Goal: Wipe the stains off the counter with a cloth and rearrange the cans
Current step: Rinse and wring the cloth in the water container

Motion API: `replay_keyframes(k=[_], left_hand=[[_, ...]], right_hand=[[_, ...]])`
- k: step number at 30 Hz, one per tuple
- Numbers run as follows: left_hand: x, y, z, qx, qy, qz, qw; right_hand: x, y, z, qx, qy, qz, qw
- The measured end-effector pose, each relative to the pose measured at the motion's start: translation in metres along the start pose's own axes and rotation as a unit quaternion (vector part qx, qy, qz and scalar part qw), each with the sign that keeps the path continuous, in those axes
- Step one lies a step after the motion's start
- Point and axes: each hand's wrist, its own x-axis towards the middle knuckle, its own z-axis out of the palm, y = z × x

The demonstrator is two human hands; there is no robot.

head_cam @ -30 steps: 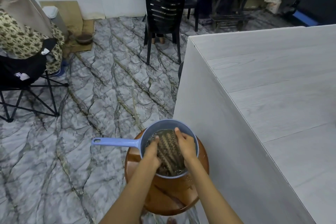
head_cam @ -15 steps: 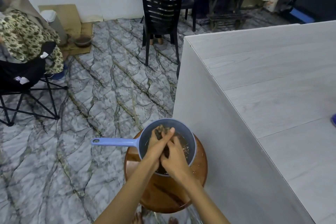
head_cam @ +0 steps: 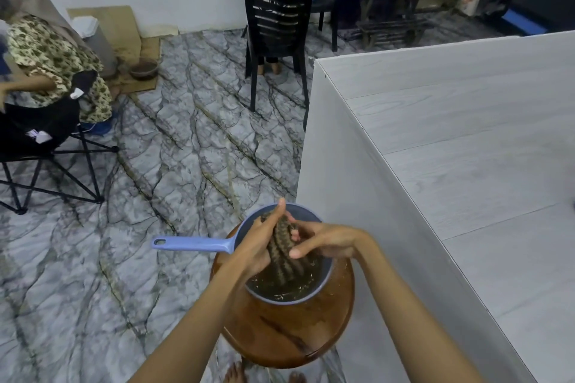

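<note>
A wet, striped brown cloth (head_cam: pixel 284 253) is twisted into a rope above a blue dipper (head_cam: pixel 323 286) of murky water. My left hand (head_cam: pixel 258 246) grips the cloth's left side, thumb pointing up. My right hand (head_cam: pixel 323 239) grips it from the right. The dipper, with its long blue handle (head_cam: pixel 193 243) pointing left, stands on a round wooden stool (head_cam: pixel 289 329). The pale grey counter (head_cam: pixel 466 165) rises right beside the stool. No cans are in view.
A black plastic chair (head_cam: pixel 277 28) stands beyond the counter's far corner. A seated person (head_cam: pixel 53 62) on a folding chair is at the left. Marble-patterned floor (head_cam: pixel 155 196) spreads between them. My bare toes show under the stool.
The cloth has been lifted out of the water and wrung into a tight twist. My right hand has turned to come in from the right side.
</note>
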Motion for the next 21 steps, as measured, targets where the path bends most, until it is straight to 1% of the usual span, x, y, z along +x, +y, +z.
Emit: replay_keyframes(k=[2,4,6,8,10,12,14,16,17,18,21], left_hand=[[0.001,0.001,0.002,-0.031,-0.049,-0.002,0.998],[0.003,0.000,-0.001,-0.063,-0.098,0.007,0.993],[0.004,0.002,-0.005,-0.066,-0.130,0.020,0.989],[0.007,0.003,-0.005,-0.045,-0.142,0.030,0.988],[0.007,0.007,-0.004,-0.003,-0.140,0.039,0.989],[0.008,0.012,-0.005,0.037,-0.173,0.041,0.983],[0.007,0.016,-0.006,0.042,-0.208,0.039,0.976],[0.007,0.019,-0.006,0.040,-0.208,0.036,0.977],[0.008,0.019,-0.005,0.038,-0.200,0.037,0.978],[0.008,0.018,-0.003,0.030,-0.188,0.038,0.981],[0.010,0.011,0.001,-0.001,-0.138,0.027,0.990]], right_hand=[[0.007,-0.004,0.001,-0.018,-0.045,0.026,0.998],[0.017,0.000,0.003,0.019,-0.064,0.016,0.998],[0.023,0.004,0.004,0.062,-0.064,0.009,0.996],[0.026,0.004,0.001,0.075,-0.080,0.002,0.994],[0.027,0.002,-0.001,0.088,-0.116,-0.012,0.989],[0.025,0.003,-0.001,0.087,-0.153,-0.025,0.984],[0.022,0.004,0.000,0.088,-0.165,-0.029,0.982],[0.020,0.005,0.001,0.080,-0.177,-0.027,0.981],[0.019,0.005,0.002,0.073,-0.168,-0.021,0.983],[0.018,0.006,0.003,0.067,-0.143,-0.010,0.987],[0.023,0.008,0.009,0.007,-0.044,0.012,0.999]])
